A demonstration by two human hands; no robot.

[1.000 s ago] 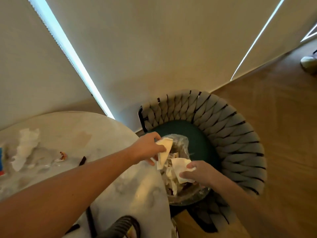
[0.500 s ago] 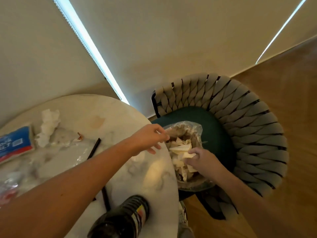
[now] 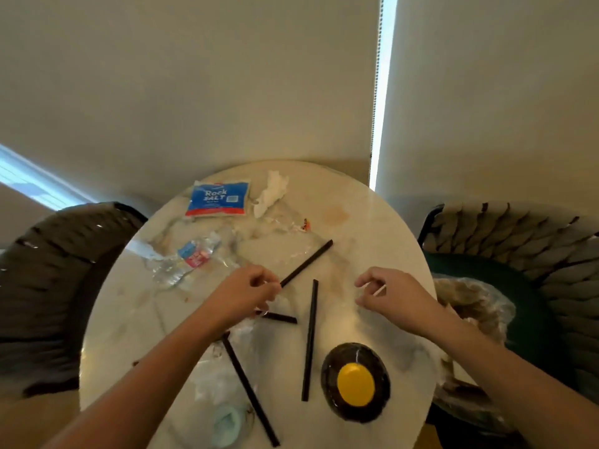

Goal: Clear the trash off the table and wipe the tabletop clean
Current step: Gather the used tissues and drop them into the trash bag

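Head view: both hands hover over the middle of the round marble desk (image 3: 372, 228). The left hand (image 3: 246, 294) has its fingers curled, pinching the near end of a black straw (image 3: 308, 262) that runs off toward 1 o'clock. The right hand (image 3: 393, 294) is loosely curled round a thin pale stick (image 3: 380, 290). Between the hands lies a second straw (image 3: 310, 338), pointing to 12. A rock salt bag (image 3: 217, 199) and crumpled tissue (image 3: 270, 193) lie at 11 o'clock; a crushed bottle (image 3: 181, 259) lies at 9 of the left hand.

Dim, warm room; daylight slits beside the blinds (image 3: 194, 76); glare on table (image 3: 372, 234); soft blur, edges bowed
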